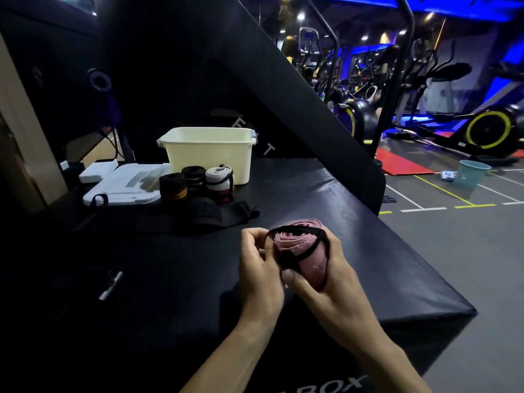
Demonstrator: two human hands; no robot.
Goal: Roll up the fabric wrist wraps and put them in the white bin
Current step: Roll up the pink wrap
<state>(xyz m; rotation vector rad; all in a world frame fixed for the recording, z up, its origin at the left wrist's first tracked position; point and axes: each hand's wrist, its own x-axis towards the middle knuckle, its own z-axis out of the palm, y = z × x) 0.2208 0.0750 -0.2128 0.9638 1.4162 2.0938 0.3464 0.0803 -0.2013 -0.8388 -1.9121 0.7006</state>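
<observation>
Black padded worktop (326,222) under both hands. White bin (209,154) stands well beyond the hands, up and to their left, open-topped. Just in front of it three rolled wraps (195,182) stand on end: two black, one white-and-dark. Nearer the hands, an unrolled black wrap (209,215) lies flat.

Right hand (326,290) cups the pink rolled wrap (300,251), fingers curled round its body. Left hand (261,268) pinches the black elastic loop (295,231) stretched over the roll's end.

Step in hand looks like securing the finished roll. Next: seat the loop, then carry it forward-left to the bin.
</observation>
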